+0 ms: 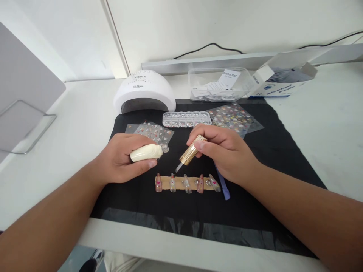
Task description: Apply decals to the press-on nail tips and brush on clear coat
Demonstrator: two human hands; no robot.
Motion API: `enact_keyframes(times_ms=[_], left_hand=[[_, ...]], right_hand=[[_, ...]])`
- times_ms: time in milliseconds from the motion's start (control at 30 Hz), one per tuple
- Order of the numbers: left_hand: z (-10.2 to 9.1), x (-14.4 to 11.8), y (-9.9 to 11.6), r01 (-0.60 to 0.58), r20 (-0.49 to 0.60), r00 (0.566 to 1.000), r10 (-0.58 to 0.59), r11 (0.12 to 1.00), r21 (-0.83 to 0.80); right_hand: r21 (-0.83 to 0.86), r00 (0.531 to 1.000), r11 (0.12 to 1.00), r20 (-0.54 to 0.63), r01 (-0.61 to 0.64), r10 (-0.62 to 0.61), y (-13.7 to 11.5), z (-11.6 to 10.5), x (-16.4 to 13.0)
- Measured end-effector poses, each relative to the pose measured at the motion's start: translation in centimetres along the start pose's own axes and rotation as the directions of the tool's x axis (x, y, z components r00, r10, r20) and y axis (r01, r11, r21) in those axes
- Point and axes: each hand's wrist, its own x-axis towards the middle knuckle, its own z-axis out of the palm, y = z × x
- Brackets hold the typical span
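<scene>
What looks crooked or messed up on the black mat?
The rightmost nail tip looks crooked on the tan strip: it slants clearly sideways, while the other four tips stand straighter. I see no spill on the black mat.

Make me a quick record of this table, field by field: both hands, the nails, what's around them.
Left hand: cream bottle, neck uncapped
Right hand: gold brush cap, brush angled down
False nails: five decorated, in a row on tan strip
Brush position: near second nail from left, contact unclear
Beside strip: purple stick
Behind: nail lamp, rhinestone case, sticker sheets
Back: clear tub, Alcohol Pads box
Surface: black mat on white table
</scene>
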Motion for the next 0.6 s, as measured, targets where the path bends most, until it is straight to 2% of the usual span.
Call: enact_keyframes(times_ms=[67,167,267,500,600], left_hand=[[0.06,-0.05,-0.05,0.004,-0.001,1.000,-0.004,1.000,-0.007],[0.21,-0.14,-0.21,-0.007,-0.013,1.000,0.007,1.000,-0.020],[0.35,-0.22,-0.37,-0.020,-0.019,1.000,0.019,0.999,-0.043],[0.41,-0.22,-0.32,-0.002,-0.022,1.000,0.001,0.998,-0.055],[0.42,-0.22,-0.29,0.003,-0.020,1.000,-0.004,0.999,-0.050]], right_hand=[[0.046,1.000,0.999,-0.011,0.003,-0.002,-0.01,-0.04,-0.04],[0.093,0.999,0.996,0.047,0.017,-0.021,-0.11,-0.14,-0.24],[0.048,0.996,0.998,0.084,0.039,-0.043,-0.15,-0.13,-0.36],[-0.071,0.999,0.997,-0.032,0.041,-0.043,0.24,-0.24,-0.05],[-0.016,0.998,1.000,-0.057,0.027,-0.028,0.36,-0.48,-0.04]])
